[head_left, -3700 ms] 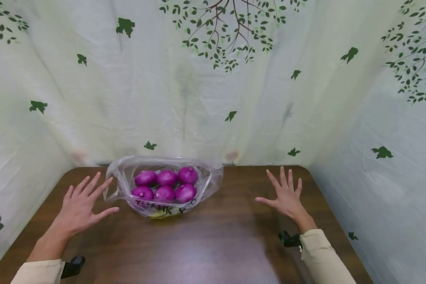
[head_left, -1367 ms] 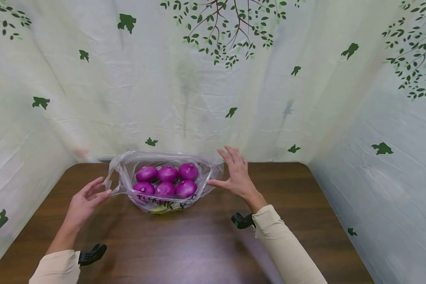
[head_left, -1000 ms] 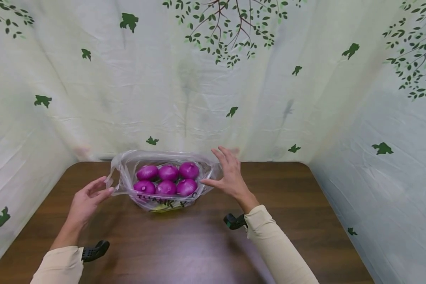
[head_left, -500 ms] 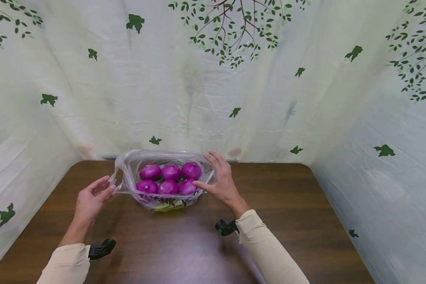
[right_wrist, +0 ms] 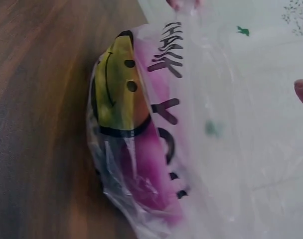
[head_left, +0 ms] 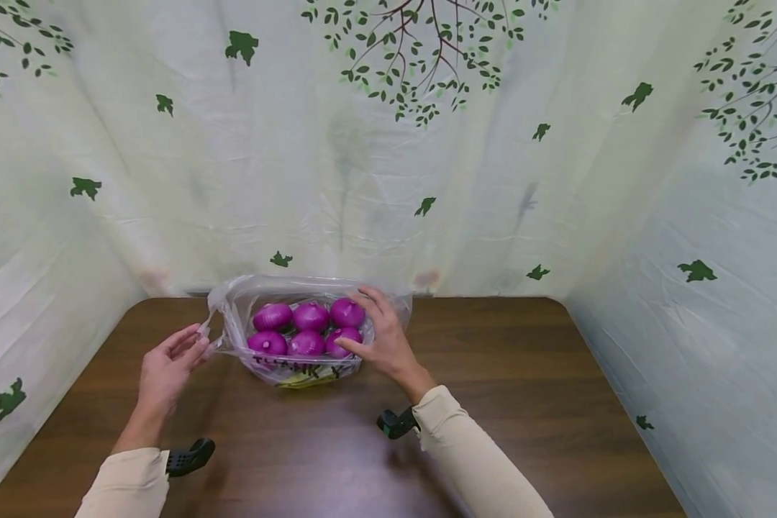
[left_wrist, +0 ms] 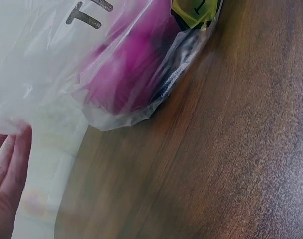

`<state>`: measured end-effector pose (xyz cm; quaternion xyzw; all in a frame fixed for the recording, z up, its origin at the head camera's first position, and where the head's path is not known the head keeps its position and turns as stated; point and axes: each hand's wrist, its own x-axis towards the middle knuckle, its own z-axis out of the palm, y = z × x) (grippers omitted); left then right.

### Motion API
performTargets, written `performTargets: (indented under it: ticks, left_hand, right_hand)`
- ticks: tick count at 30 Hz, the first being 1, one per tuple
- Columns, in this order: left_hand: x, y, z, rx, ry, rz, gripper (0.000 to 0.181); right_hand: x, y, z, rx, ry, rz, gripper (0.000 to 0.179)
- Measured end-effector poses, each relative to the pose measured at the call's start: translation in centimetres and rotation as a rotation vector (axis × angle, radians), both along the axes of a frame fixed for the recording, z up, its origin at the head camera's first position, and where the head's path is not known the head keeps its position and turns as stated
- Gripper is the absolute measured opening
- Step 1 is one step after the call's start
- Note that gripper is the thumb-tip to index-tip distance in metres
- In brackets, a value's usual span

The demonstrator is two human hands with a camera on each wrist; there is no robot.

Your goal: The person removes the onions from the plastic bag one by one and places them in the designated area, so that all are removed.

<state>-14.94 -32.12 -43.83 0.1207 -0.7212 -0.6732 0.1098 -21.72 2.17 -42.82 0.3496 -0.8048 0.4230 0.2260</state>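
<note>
Right hand (head_left: 390, 347) moved toward nine o'clock, over onions (head_left: 310, 316).
Its fingers are spread wide; the bag (head_left: 233, 316) around them, at eleven o'clock on the counter (head_left: 492, 374), is pinched at nine o'clock by the left hand (head_left: 167, 368).

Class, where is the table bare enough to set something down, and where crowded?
Bare: table right of the right hand, and between the sleeves before the bag. Crowded: the bag, onions inside, left hand pinching it, right hand near.
</note>
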Motion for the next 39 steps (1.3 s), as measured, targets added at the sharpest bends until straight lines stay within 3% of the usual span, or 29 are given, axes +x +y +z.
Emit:
performTargets:
  ticks: [4, 6, 11, 17, 28, 35, 39]
  left_hand:
    - [-0.3, 0.2, 0.0, 0.075, 0.061, -0.016, 0.054]
    - [-0.3, 0.2, 0.1, 0.063, 0.073, -0.018, 0.054]
    - [-0.5, 0.8, 0.0, -0.003, 0.04, -0.006, 0.055]
    - [-0.7, 1.1, -0.1, -0.091, -0.004, 0.008, 0.055]
    - [-0.2, 0.8, -0.1, -0.025, 0.002, 0.021, 0.05]
    - [0.1, 1.0, -0.1, -0.144, -0.028, 0.027, 0.053]
    - [0.1, 0.9, -0.2, -0.147, -0.03, 0.023, 0.054]
  right_hand:
    - [-0.2, -0.5, -0.6, -0.016, -0.056, -0.007, 0.072]
    - [-0.3, -0.8, -0.8, -0.02, -0.098, -0.012, 0.071]
    - [-0.5, -1.1, -1.7, -0.021, -0.226, -0.044, 0.071]
    - [-0.7, -1.6, -2.7, -0.065, -0.282, -0.062, 0.072]
    - [-0.7, -3.2, -4.2, -0.142, -0.407, -0.116, 0.069]
    - [-0.7, -3.8, -5.1, -0.135, -0.484, -0.153, 0.07]
    - [-0.8, -4.0, -5.4, -0.139, -0.499, -0.157, 0.071]
